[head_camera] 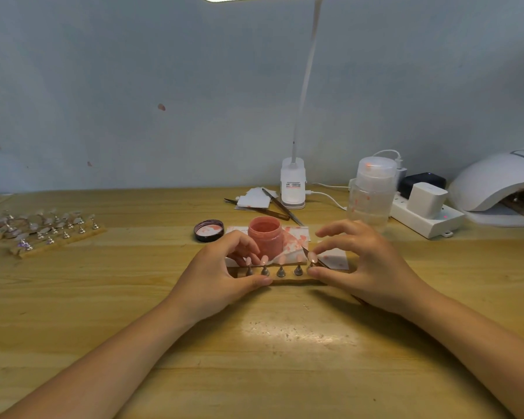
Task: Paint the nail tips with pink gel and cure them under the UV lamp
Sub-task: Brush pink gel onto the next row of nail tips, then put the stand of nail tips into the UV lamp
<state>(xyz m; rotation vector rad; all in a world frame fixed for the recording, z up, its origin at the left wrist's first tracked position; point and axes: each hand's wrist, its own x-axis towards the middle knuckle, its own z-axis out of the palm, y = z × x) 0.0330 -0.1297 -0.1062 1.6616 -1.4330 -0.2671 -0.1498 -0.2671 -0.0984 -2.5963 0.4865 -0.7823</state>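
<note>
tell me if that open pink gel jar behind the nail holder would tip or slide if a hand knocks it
The pink gel jar looks squat and wide-based, so it would probably slide rather than tip. It stands on a stained paper sheet, which might shift along with it. Its lid lies off beside it, so a hard knock could spill or smear gel.

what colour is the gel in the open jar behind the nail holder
Coral pink, clearest in the head view: the open jar stands just behind the wooden nail holder.
</note>
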